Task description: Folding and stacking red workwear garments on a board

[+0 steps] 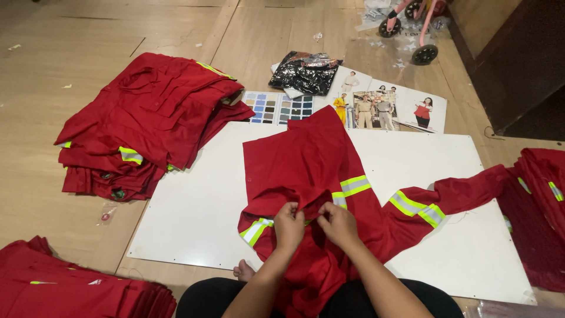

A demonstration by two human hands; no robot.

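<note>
1. Left hand point(289, 225) and right hand point(338, 224) sit close together, each pinching a fold of the red jacket point(312, 165).
2. The jacket lies spread on a white board point(194, 212).
3. A pile of red clothes point(147, 118) sits left, colour swatches point(279, 108) behind.

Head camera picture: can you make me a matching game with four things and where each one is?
Things:
1. red work garment with yellow-and-silver reflective stripes
2. folded stack of red garments
3. crumpled shiny black plastic bag
4. pink wheeled toy

Places:
A. top right corner, on the wooden floor
B. spread on the white board, pinched by both the left hand and right hand
C. left of the white board, on the floor
D. beyond the board, on the colour swatch card and printed pictures

Pairs: 1-B, 2-C, 3-D, 4-A
</note>
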